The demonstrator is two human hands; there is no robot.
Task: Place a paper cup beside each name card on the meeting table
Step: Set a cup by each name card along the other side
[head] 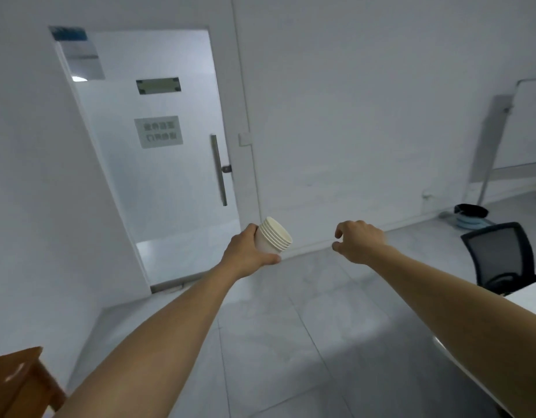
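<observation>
White paper cups (274, 238), one nested stack, about six rims counted, sit in our left hand (249, 251), fingers wrapped round the stack's base, mouths tilted toward 1 o'clock. Our right hand (358, 241) is empty, fingers loosely curled, apart from the cups at their 3 o'clock. One frosted door (158, 152) at 11 o'clock carries two signs. One black chair (505, 257) at 3 o'clock, beside a white table (529, 300) edge. One wooden corner (19, 384) at 8 o'clock. No name card seen.
</observation>
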